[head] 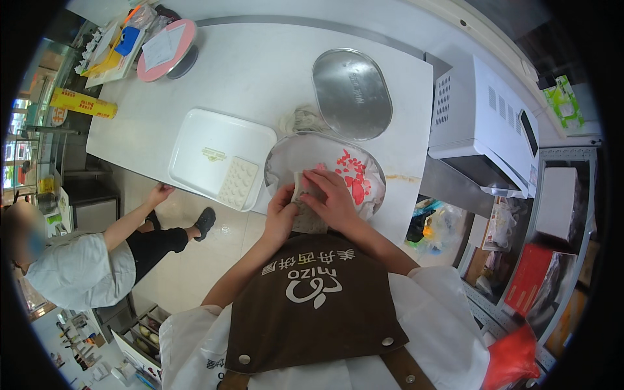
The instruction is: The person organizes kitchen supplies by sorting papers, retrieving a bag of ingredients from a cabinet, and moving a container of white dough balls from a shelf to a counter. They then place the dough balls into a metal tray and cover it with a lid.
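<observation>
Both my hands hold a pale flexible mould [310,219] in front of my apron, over the near edge of an oval metal tin. My left hand [281,214] grips its left edge. My right hand [331,197] has its fingers on the mould's upper part, near a small pink bit. The oval tin [287,141], lined with white paper, holds many small red pieces [358,187] and a few pink ones. To the left, a second cream mould [238,183] with rounded hollows lies on a white tray [190,146].
An oval metal lid [352,92] and a crumpled pale cloth [300,120] lie beyond the tin. A pink-topped turntable [146,68] and a yellow roll box [84,103] stand at the far left. A white microwave oven [480,122] is at right. Another person [80,273] stands left, one hand at the table edge.
</observation>
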A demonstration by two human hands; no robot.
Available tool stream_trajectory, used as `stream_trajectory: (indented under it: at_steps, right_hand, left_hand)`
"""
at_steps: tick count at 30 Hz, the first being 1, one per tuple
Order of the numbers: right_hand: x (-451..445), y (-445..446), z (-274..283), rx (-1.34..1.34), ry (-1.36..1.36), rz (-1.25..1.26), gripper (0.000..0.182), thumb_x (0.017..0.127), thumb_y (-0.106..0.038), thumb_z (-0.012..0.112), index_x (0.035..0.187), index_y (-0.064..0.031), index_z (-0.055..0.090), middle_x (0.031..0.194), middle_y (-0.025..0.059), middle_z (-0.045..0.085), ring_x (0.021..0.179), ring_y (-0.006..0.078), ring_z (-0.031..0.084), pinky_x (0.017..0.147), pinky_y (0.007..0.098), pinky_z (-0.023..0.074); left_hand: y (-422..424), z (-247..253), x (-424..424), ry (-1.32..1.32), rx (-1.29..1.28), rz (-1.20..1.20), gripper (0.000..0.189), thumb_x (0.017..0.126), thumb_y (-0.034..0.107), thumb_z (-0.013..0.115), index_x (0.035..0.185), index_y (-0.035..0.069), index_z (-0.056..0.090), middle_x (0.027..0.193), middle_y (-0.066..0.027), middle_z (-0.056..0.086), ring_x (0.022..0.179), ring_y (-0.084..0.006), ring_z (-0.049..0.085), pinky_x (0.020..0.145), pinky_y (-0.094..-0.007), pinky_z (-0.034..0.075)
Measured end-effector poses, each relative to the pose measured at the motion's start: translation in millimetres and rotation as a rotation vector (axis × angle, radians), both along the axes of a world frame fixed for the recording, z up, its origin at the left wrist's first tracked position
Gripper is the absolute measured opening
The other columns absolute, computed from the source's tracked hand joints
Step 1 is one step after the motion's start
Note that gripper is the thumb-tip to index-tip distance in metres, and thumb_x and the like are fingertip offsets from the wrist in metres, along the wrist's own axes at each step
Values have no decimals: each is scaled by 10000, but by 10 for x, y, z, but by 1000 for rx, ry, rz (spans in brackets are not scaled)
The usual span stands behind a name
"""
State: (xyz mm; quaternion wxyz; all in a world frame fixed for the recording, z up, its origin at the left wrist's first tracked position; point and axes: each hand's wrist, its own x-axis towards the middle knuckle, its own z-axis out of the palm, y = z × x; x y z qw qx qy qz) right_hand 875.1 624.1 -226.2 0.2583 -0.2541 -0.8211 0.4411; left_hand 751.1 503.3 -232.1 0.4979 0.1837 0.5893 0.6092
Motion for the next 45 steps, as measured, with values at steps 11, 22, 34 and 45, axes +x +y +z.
stream_trajectory:
  at_steps: [11,22,34,45]
  right_hand:
    - [72,-21,5,96,27,16,402,858,-289,694,1196,-77,647,1181,101,651,1109,316,584,1035,466,378]
    - [242,-68,-83,71,-62,31,525,798,-195,727,1288,-86,575,1273,92,573,1153,319,522,1000,439,386]
    - [323,-126,-58,-17,14,110,545,826,-213,682,1337,-70,554,1322,108,565,1201,309,515,1025,414,401]
    - [120,-514,58,31,22,47,509,830,-203,706,1297,-46,580,1253,132,605,1129,316,578,966,412,454]
  left_hand:
    - [-185,-258,48,-290,-83,73,527,723,-84,411,1199,4,620,970,-54,658,832,-143,616,721,-255,504]
    - [35,89,273,-121,-95,93,288,905,97,573,1164,-21,610,951,-23,657,877,-98,582,834,-248,454]
    - [-124,27,412,-173,-139,289,225,931,98,607,1125,-6,655,1014,-42,681,938,-103,609,865,-255,468]
    - [-392,153,112,-355,-97,163,268,913,96,563,1151,14,657,1022,-46,680,918,-115,630,826,-266,498]
